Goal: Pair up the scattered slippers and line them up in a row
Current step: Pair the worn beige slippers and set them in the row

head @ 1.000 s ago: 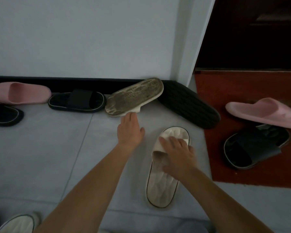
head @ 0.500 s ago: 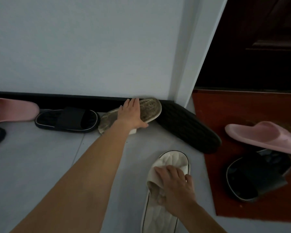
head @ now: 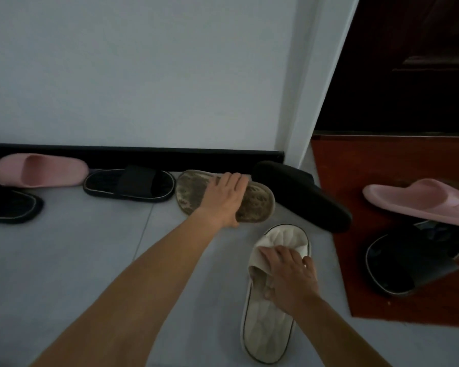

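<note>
Both grips on cream slippers, on the floor by the wall corner.
My left grip [head: 224, 200] holds the upturned cream slipper [head: 257, 205], dirty sole up, near the skirting between a black slipper [head: 129, 185] on its left and an overturned black slipper [head: 302, 194] on its right. Nearer me, my right grip [head: 292, 276] pinches the strap of the upright cream slipper [head: 265, 335]. Right of it lies the red mat [head: 355, 168].

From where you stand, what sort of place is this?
Probably a home entryway: a red doormat lies before a dark door, and a pink slipper and a black slipper lie unpaired on the tiled floor by the black baseboard.
</note>
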{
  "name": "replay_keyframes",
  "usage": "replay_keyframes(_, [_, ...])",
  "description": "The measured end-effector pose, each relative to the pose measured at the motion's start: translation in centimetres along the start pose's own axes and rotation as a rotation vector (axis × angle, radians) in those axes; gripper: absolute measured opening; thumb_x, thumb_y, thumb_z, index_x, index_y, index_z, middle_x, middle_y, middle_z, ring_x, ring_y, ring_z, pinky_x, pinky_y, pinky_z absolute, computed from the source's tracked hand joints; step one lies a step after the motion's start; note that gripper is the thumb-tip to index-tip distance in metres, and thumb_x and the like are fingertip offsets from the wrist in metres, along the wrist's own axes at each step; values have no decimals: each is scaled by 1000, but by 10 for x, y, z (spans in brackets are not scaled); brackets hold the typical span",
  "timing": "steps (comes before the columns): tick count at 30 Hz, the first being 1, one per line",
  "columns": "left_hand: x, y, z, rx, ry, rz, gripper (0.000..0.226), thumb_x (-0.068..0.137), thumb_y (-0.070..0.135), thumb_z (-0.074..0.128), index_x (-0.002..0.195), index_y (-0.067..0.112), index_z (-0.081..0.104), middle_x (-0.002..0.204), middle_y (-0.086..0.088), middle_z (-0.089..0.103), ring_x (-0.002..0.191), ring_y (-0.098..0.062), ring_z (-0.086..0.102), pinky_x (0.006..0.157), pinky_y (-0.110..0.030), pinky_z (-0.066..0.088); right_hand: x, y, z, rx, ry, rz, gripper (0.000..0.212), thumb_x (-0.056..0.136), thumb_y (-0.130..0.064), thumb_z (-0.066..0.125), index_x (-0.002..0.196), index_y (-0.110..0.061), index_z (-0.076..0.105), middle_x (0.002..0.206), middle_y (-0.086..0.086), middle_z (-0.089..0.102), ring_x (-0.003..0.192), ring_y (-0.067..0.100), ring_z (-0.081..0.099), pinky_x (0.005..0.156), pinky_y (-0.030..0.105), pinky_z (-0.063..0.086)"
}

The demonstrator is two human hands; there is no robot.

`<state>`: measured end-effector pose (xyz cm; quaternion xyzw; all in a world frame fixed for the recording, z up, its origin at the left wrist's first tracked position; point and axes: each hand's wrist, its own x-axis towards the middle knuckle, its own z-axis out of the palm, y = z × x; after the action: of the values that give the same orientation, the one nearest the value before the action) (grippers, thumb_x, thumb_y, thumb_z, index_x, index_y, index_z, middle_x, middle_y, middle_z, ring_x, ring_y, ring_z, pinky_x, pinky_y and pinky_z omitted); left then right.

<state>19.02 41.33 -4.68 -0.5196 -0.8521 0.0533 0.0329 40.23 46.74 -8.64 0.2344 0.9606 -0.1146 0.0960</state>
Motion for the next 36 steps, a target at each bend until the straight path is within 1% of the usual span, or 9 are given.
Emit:
replay_keyframes(3, [-40, 9, -6, -6, 57, 17, 103, 57, 50, 80, 139, 16, 28, 135, -10, 40, 124, -29, 39, 103, -49, 34, -3, -3, -3, -17, -14, 21, 77, 76, -42, 64, 137, -35, 18, 139, -5, 37, 129, 19, 36, 104, 40, 28])
replay_keyframes(7, [-115, 7, -8, -12, 270, 67, 66, 56, 59, 73, 109, 23, 55, 110, -4, 58, 99, -25, 55, 77, -40, 47, -9, 4, -11, 41, -59, 31, 76, 77, -45, 62, 138, -37, 18, 137, -5, 42, 127, 20, 40, 103, 42, 31])
replay_keyframes(12, [-222, -6, 23, -124, 49, 110, 61, 73, 70, 45, 106, 22, 62, 117, 0, 60, 107, -22, 58, 91, -35, 48, -31, 24, -14, 200, -75, -12, 63, 85, -33, 58, 141, -34, 29, 149, -3, 31, 135, 23, 31, 106, 42, 32])
replay_keyframes(16, [-239, 10, 30, -474, 164, -252, 38, 86, 43, 49, 91, 10, 66, 103, -8, 63, 101, -20, 53, 83, -28, 46, -58, 23, -12, 307, 97, 257, 67, 80, -42, 64, 135, -19, 33, 136, 11, 38, 120, 30, 42, 92, 39, 42])
replay_keyframes(22, [-190, 10, 21, -525, 207, -669, 34, 83, 12, 59, 116, 7, 50, 117, -13, 45, 103, -31, 50, 78, -38, 47, -70, 18, -12, 383, -32, 399, 53, 88, -44, 53, 129, -11, 41, 119, 13, 59, 105, 31, 59, 83, 40, 51])
replay_keyframes(26, [-177, -8, 24, -516, 70, -831, 45, 91, 25, 49, 130, 9, 33, 116, -19, 48, 97, -40, 55, 73, -42, 44, -66, 18, -12, 417, -20, 406, 28, 89, -29, 51, 111, -11, 51, 103, 13, 64, 89, 29, 61, 70, 34, 49])
replay_keyframes(29, [-180, -19, 34, -452, -193, -848, 50, 96, 27, 32, 143, 15, 19, 121, -20, 57, 107, -39, 55, 84, -42, 43, -68, 21, -17, 534, 84, 398, 16, 88, -15, 48, 99, -8, 58, 80, 6, 60, 69, 22, 53, 60, 31, 43])
replay_keyframes(33, [-187, 13, 42, -653, -96, -708, 60, 97, 27, 41, 150, 19, 12, 105, -15, 62, 93, -30, 61, 79, -33, 43, -72, 21, -39, 666, 278, 258, 18, 89, -14, 50, 100, -10, 64, 64, 7, 62, 56, 17, 58, 52, 33, 48])
replay_keyframes(36, [-195, 35, 41, -1029, -51, -692, 53, 94, 28, 51, 143, 26, 31, 84, -7, 61, 75, -27, 62, 67, -30, 45, -68, -3, -56, 747, 314, 97, 23, 91, -17, 50, 106, -28, 65, 60, -7, 60, 54, 2, 55, 44, 9, 38])
